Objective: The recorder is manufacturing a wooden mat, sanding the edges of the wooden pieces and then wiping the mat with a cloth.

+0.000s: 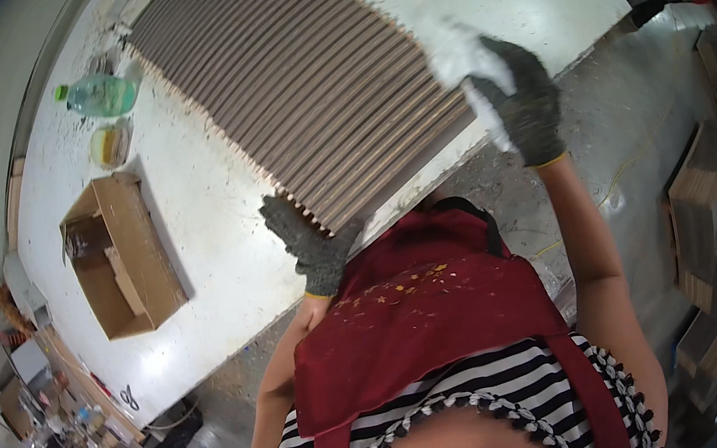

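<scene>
Long brown wooden strips (pixel 309 91) lie side by side in a wide, tightly packed row on the white table. My left hand (pixel 315 245), in a dark grey knit glove, rests against the row's near left corner. Its fingers stretch along the strip ends, and part of the hand is hidden by the nearest strip. At the right ends of the strips, my right hand (pixel 526 99) wears a matching glove. Between its thumb and fingers is a crumpled white cloth (pixel 454 59), blurred by motion, touching or just above the row's right edge.
An open cardboard box (pixel 163 264) stands left on the white table (pixel 229 291). Beyond it are a yellowish tub (pixel 110 146) and a green-tinted plastic bottle (pixel 102 96) on its side. Stacked boards (pixel 701 198) stand on the floor at right. Clutter fills the lower left.
</scene>
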A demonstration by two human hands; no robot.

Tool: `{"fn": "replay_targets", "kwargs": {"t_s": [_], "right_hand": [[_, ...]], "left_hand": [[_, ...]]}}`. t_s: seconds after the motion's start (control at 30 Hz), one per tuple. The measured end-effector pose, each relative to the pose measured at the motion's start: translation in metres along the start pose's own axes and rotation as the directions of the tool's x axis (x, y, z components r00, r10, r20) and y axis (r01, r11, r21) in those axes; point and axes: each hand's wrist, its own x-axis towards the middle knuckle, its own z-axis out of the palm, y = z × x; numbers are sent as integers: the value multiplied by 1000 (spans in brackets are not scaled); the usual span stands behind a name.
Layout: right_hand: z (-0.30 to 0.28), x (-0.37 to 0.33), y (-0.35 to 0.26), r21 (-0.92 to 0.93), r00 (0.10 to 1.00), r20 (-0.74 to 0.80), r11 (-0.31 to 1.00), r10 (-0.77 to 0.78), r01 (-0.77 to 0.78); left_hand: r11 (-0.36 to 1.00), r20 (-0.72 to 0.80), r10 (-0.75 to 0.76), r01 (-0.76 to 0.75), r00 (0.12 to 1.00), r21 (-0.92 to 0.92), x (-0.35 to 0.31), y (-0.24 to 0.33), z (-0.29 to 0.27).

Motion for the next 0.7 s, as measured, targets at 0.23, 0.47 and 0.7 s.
{"fn": "replay_targets", "kwargs": {"t_s": [0.23, 0.47, 0.7], "right_hand": [[98, -23, -37, -420, 978, 188, 892, -93, 166], [149, -65, -91, -257, 946, 220, 921, -238, 292], [208, -107, -179, 571, 880, 326, 814, -345, 107]], "left_hand": [[980, 128, -174, 184, 976, -75, 1, 7, 7], [990, 23, -143, 143, 989, 3, 6, 20, 3], [986, 115, -97, 111, 989, -127, -8, 12, -10]]}}
